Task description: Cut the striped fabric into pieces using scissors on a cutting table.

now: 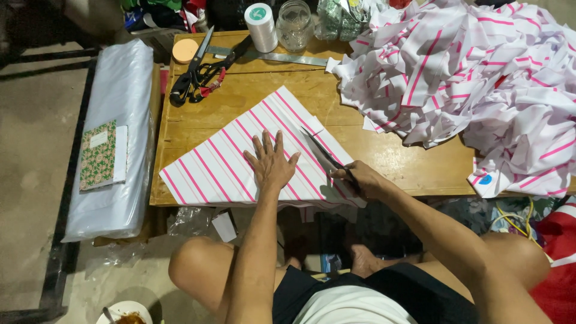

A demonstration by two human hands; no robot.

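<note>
The right hand (pixel 360 179) was closed around the handles of a pair of scissors (pixel 327 157), at the near right edge of the striped fabric piece (pixel 240 162). The scissors' long axis ran from the hand toward the far left, blades entering the fabric along its right edge. The left hand (pixel 271 161) lay open and flat, fingers spread, pressing the fabric just left of the blades; it held nothing. The fabric, white with pink stripes, lay on the wooden tabletop (pixel 396 157), its long axis diagonal from near left to far right.

Far right, a heap of cut striped strips (pixel 468 66) covered the tabletop. At the far edge stood a glass jar (pixel 294 25), contents not discernible, beside a thread spool (pixel 261 26). Spare shears (pixel 198 69) and a metal ruler (pixel 282 57) lay far left.
</note>
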